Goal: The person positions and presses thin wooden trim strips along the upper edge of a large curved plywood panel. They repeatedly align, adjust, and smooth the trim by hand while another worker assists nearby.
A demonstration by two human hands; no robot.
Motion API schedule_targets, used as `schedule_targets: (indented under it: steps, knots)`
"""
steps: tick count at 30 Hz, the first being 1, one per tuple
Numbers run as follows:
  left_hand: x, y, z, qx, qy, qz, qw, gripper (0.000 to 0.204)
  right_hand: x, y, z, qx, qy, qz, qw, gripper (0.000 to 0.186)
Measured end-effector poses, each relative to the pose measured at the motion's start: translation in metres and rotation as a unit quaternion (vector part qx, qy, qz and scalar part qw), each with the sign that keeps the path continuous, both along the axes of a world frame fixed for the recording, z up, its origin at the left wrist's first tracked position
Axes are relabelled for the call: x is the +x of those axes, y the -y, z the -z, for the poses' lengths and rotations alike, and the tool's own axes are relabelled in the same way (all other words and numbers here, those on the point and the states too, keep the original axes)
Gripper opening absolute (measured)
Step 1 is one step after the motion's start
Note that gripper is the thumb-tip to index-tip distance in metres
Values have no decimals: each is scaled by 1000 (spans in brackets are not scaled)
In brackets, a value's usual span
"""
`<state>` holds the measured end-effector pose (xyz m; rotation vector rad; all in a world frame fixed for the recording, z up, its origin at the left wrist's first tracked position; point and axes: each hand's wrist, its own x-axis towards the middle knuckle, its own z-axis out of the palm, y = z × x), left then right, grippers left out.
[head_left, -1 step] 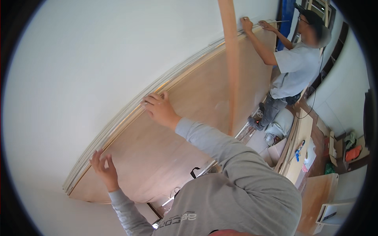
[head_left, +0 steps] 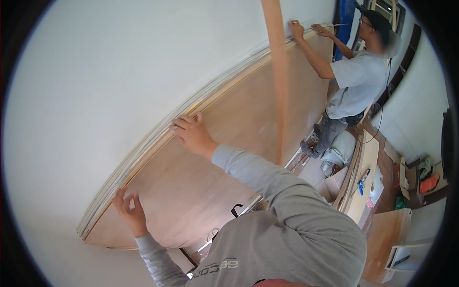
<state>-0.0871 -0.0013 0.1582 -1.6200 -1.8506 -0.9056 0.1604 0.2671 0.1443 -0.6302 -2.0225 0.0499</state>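
Observation:
A large pinkish-brown wooden panel (head_left: 177,186) stands along the white wall, its curved-looking upper edge lined with several thin white and wood-coloured strips (head_left: 153,153). My right hand (head_left: 192,136) is bent over that edge, its fingers curled on the strips and the thumb nearer the panel's face. Further left, my left hand (head_left: 130,213) is raised at the lower end of the same edge. Its fingers are apart and slightly bent, the tips at or just in front of the strips; whether they touch, I cannot tell.
At the far end a person (head_left: 361,79) in a grey shirt and cap has both hands on the same edge. An upright wooden board (head_left: 277,71) crosses in front. Lower right are stacked boards with a blue-handled tool (head_left: 363,182), a white sack (head_left: 340,148) and a wooden panel (head_left: 389,234).
My left hand has moved a little to the right and down along the edge. My right hand keeps its place on the strips, and the other person looks almost unchanged.

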Motion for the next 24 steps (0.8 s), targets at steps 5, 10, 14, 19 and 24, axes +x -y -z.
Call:
schedule_targets:
  steps: [5, 10, 14, 19, 24]
  knots:
    - [37, 22, 32, -18, 85, -13, 996, 7, 2, 2, -1, 9, -10, -5, 1000, 20]
    - [43, 34, 47, 11, 200, -21, 980, 6, 3, 4, 0, -3, 1, 4, 1000, 21]
    - [39, 42, 45, 4, 189, -21, 982, 8, 4, 4, 2, -1, 0, 13, 1000, 23]
    - [37, 34, 40, 10, 159, 5, 987, 11, 1, 1, 8, 4, -9, 14, 1000, 24]
    - [61, -2, 9, 52, 296, 1, 954, 10, -1, -2, 18, 11, -26, 13, 1000, 27]
